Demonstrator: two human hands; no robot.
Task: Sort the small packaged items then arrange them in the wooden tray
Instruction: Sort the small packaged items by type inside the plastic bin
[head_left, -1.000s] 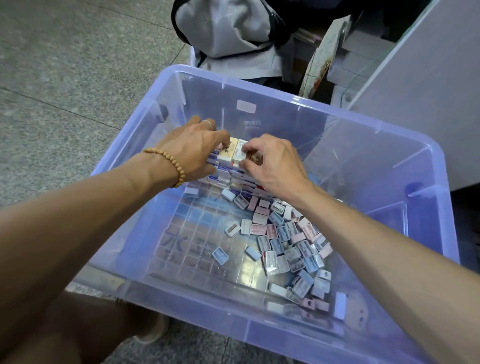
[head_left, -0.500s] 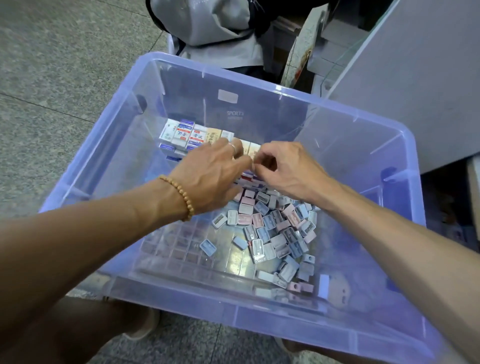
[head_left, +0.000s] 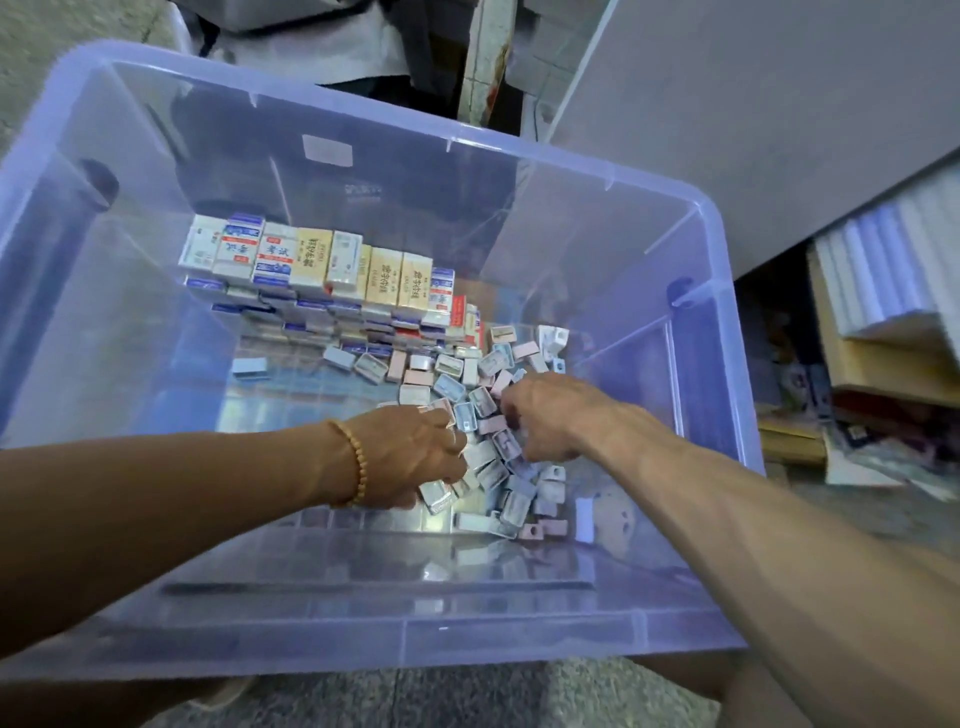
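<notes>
A translucent blue plastic bin (head_left: 719, 260) holds the items. Neat stacks of white, blue and yellow packaged boxes (head_left: 322, 270) stand at its far left. A loose heap of small pink, blue and white packets (head_left: 452, 374) lies in the middle and to the right. My left hand (head_left: 410, 452), with a beaded bracelet on the wrist, reaches into the heap's near side, fingers curled over a few packets. My right hand (head_left: 550, 415) digs into the heap beside it, fingers curled round packets. No wooden tray is in view.
The bin stands on a grey stone floor (head_left: 62, 31). A grey bag (head_left: 311, 41) lies behind it. A grey panel (head_left: 753, 104) leans at the upper right, with a shelf of stacked white goods (head_left: 883, 280) and clutter below it.
Both hands left the box stacks at the far side and came back and down into the loose heap. The top row of boxes now shows uncovered. The camera moved closer.
</notes>
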